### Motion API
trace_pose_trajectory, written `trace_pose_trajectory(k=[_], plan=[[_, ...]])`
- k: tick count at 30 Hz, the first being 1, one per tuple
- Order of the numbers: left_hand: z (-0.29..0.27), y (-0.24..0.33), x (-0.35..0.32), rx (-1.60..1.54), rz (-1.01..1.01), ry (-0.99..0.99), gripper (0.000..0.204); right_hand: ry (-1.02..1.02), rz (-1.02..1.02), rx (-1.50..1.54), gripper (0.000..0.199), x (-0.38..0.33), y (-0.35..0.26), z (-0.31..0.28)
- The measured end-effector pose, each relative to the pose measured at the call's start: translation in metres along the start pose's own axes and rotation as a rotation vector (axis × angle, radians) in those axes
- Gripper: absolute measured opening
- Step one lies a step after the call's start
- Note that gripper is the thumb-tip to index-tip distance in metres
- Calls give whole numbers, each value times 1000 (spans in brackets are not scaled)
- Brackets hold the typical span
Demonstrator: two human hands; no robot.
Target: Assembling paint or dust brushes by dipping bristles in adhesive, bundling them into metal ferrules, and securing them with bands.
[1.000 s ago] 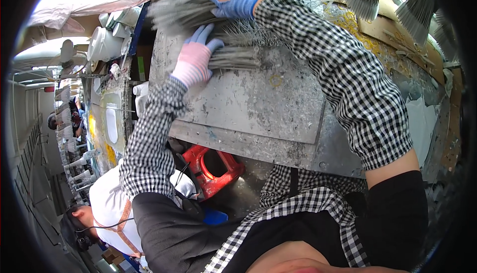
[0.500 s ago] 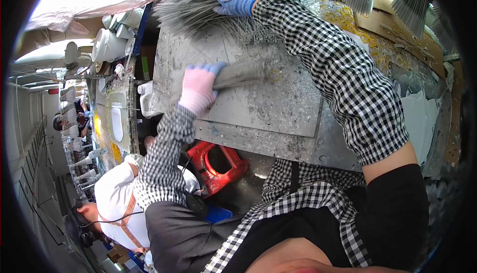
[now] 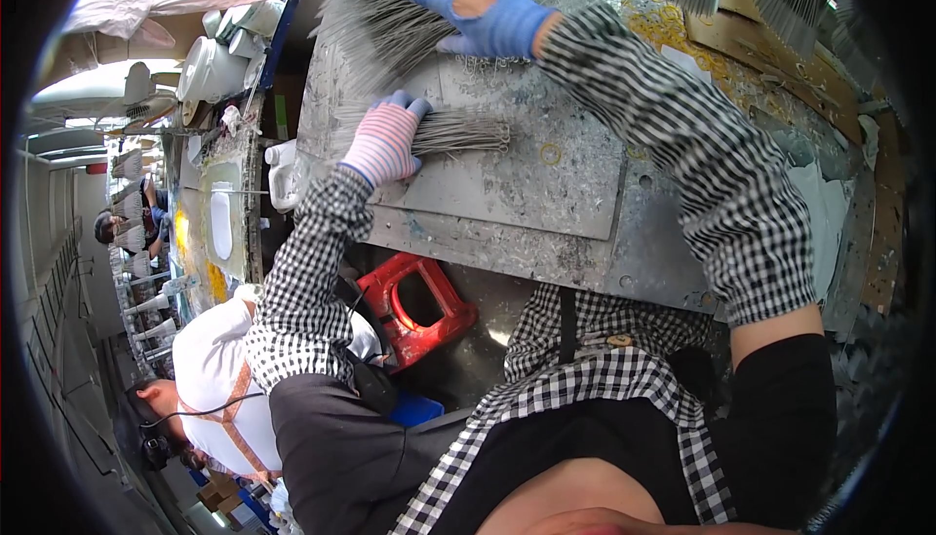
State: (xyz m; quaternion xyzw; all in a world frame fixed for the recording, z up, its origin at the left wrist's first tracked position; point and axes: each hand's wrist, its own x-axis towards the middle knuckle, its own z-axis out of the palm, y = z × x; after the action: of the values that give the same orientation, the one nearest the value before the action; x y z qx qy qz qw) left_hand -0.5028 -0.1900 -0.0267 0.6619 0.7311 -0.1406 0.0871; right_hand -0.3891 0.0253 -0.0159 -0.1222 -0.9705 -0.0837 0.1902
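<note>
I look out from the wearer's head, through the left of two side-by-side fisheye cameras, facing steeply down. The wearer's black top (image 3: pixel 619 442) fills the bottom, closest to me. Beyond it, the left hand (image 3: pixel 385 140) and right hand (image 3: pixel 483 11) reach over the worktable (image 3: pixel 546 199). Leftward, a co-worker's white shirt (image 3: pixel 210 355) appears sideways; straight edges curve toward a dark rim.

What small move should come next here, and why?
Perhaps the left hand should ease the small wire bundle slightly away from the larger wire pile: it grips the bundle, whose left ends lie close to the pile, where the right hand rests, spread.
</note>
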Motion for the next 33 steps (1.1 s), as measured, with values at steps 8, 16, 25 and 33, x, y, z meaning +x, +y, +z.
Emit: trace_pose_trajectory(k=[8,16,25,33], plan=[[33,38,-82,-87,-74,93,51,-263,87,712,21,-175,-33,-33],[-45,22,-99,-1077,-198,414,48,-195,228,965,42,-161,-29,-85],[-81,91,-38,-1936,212,518,39,-119,221,1142,118,-133,-78,-105],[-39,134,-33,-1870,-40,620,32,-255,337,1073,99,-179,-73,-135]])
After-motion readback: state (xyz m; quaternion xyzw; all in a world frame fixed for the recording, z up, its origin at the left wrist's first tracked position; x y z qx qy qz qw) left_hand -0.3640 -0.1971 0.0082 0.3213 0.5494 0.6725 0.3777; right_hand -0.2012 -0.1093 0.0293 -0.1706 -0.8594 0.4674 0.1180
